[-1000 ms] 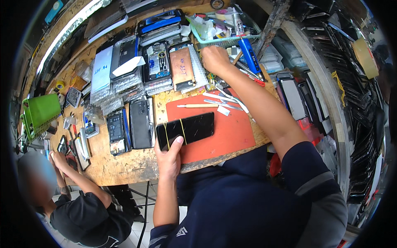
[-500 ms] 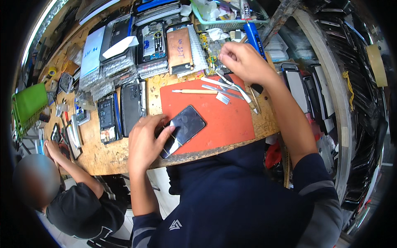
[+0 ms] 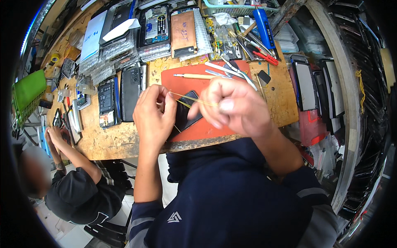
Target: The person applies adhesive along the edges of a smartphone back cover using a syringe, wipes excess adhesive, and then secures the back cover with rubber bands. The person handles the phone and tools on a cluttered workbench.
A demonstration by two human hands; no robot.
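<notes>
Between my two hands runs a thin yellow rubber band (image 3: 193, 99), stretched over the work mat. My left hand (image 3: 155, 113) pinches one end between thumb and fingertips. My right hand (image 3: 235, 105), slightly blurred, grips the other end with its fingers curled. Below them a dark smartphone (image 3: 188, 110) lies on the orange mat (image 3: 173, 78), partly covered by both hands. Beyond it on the mat rest a wooden-handled craft knife (image 3: 194, 76) and white-handled tweezers or prying tools (image 3: 225, 69).
Bubble-wrapped phone parts (image 3: 107, 62) are stacked at the back left. An opened phone (image 3: 108, 101) and a black phone back (image 3: 131, 93) lie left of the mat. A blue electric screwdriver (image 3: 263, 29) and red-handled pliers (image 3: 266, 57) sit back right. A person (image 3: 74, 194) works at left.
My right hand has come back from the far parts area toward my left hand, and a yellow rubber band now spans them. My left hand has let go of the phone.
</notes>
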